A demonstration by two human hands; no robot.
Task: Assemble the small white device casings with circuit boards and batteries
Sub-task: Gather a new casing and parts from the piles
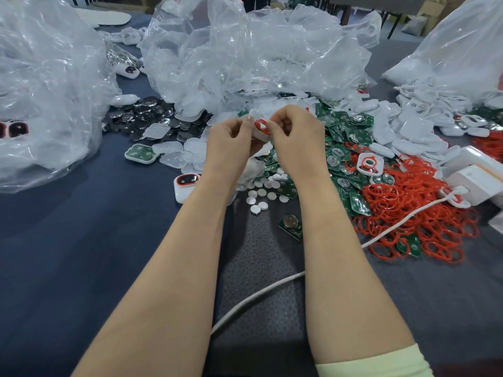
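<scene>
Both hands meet above the middle of the table around one small white casing (260,135) fitted with a red ring. My left hand (231,144) pinches its left side and my right hand (295,137) pinches its right side. Below and to the right lie green circuit boards (341,148) in a heap, some with coin batteries on them. Small white discs (265,190) are scattered under my wrists. A single board with a battery (291,225) lies apart, nearer me. A closed white device (185,185) with a red-rimmed window sits left of my left wrist.
Large clear plastic bags (245,50) bulge at the back and on the left (40,91). Dark coin batteries (147,115) lie at mid left, red rubber rings (416,213) at the right, white casing shells (408,129) at the far right. A white cable (258,296) crosses the dark mat.
</scene>
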